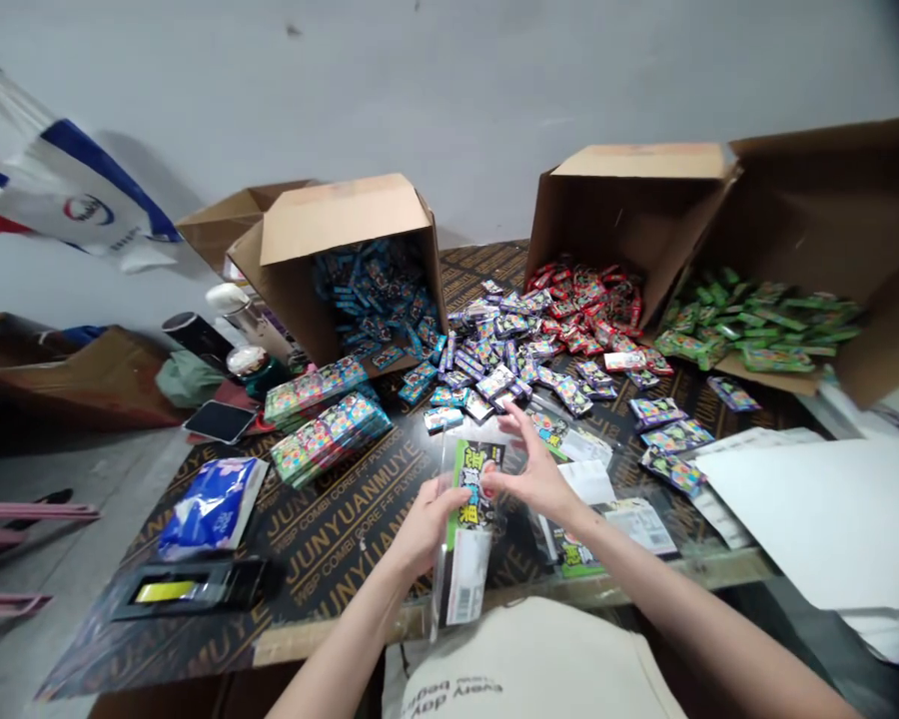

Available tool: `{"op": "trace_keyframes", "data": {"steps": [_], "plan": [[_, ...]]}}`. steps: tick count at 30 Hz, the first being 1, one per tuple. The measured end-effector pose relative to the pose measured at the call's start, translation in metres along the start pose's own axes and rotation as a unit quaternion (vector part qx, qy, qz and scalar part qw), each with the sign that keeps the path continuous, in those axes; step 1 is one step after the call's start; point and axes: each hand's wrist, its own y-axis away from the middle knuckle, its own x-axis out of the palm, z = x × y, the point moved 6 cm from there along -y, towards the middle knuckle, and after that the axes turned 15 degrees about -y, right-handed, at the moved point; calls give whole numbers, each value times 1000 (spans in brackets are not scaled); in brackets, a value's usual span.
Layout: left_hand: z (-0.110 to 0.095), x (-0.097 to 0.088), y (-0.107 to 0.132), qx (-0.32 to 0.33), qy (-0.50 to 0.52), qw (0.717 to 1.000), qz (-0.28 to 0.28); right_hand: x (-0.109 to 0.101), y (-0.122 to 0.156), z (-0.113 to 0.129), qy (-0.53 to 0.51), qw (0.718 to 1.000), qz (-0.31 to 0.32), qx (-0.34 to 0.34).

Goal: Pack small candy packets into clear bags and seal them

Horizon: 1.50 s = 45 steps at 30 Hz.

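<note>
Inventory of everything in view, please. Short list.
cardboard boxes: four, brown, far table edge, three tipped open
blue packets: many, in left tipped box
red packets: many, at middle box's mouth
green packets: many, at right box's mouth
purple packets: many, heaped mid-table
packet stacks: two, multicoloured, left of centre
tissue pack: one, blue and white, left
white paper sheets: several, white, right
plywood tabletop: one, black with gold print, under everything
clear plastic bag: one, clear, between hands, green-labelled packet inside
left hand: one, grips bag
right hand: one, fingers at packet
</note>
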Motion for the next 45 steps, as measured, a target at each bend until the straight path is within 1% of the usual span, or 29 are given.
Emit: {"op": "trace_keyframes", "data": {"steps": [1, 3, 4, 5, 7, 9, 10, 11, 14, 15, 16, 18, 20, 22, 24, 26, 27, 28, 31, 32, 34, 37, 39, 42, 43, 45], "plan": [[0, -3, 0, 1, 0, 1000, -12, 7, 3, -8, -47, 997, 32, 44], [0, -9, -1, 13, -29, 999, -29, 22, 9, -21, -132, 976, 118, 127], [-1, -10, -1, 28, -60, 997, -33, 27, 11, -25, -149, 968, 140, 146], [-3, -12, -1, 49, -98, 993, -39, 28, 10, -26, -148, 967, 142, 148], [-8, -15, -1, 88, -177, 979, -57, 24, 6, -26, -125, 978, 109, 128], [-11, -19, -3, 106, -225, 965, -82, 22, 4, -24, -127, 981, 84, 118], [-12, -22, -4, 106, -230, 963, -93, 23, 4, -25, -145, 978, 86, 125], [-13, -25, -6, 105, -221, 964, -104, 26, 7, -26, -169, 970, 103, 140], [-13, -35, -10, 109, -155, 973, -135, 37, 24, -37, -210, 931, 200, 219], [-11, -37, -11, 111, -136, 975, -134, 38, 29, -42, -208, 923, 218, 238], [-9, -37, -12, 109, -126, 978, -121, 36, 32, -47, -199, 923, 219, 245], [1, -32, -13, 93, -124, 985, -69, 28, 31, -55, -168, 941, 187, 227], [11, -25, -11, 79, -133, 988, -22, 18, 22, -55, -141, 963, 139, 183], [20, -17, -8, 84, -146, 986, 3, 8, 11, -48, -144, 978, 61, 137], [26, -6, -5, 96, -150, 984, 23, 1, 1, -39, -175, 977, -40, 112], [27, 6, -3, 104, -121, 987, 35, -2, -2, -32, -190, 969, -126, 98], [25, 10, -3, 108, -91, 990, 24, -1, -3, -29, -188, 966, -155, 90], [22, 13, -3, 110, -51, 993, 1, 2, -2, -27, -183, 964, -175, 82], [11, 15, -6, 95, 87, 987, -95, 11, 3, -29, -197, 957, -196, 88], [8, 16, -8, 82, 122, 982, -117, 13, 6, -32, -216, 951, -197, 99], [4, 18, -12, 58, 165, 975, -137, 15, 10, -37, -254, 937, -208, 119], [3, 18, -18, 15, 188, 974, -122, 12, 15, -38, -294, 921, -220, 131], [0, 14, -20, -1, 183, 978, -105, 12, 15, -34, -312, 917, -205, 138], [-11, 7, -18, -4, 137, 988, -71, 15, 16, -25, -334, 916, -159, 154], [-17, 6, -17, -6, 116, 991, -60, 15, 16, -22, -337, 916, -153, 156], [-27, 8, -13, -2, 79, 996, -40, 13, 16, -17, -336, 915, -172, 140]]}}
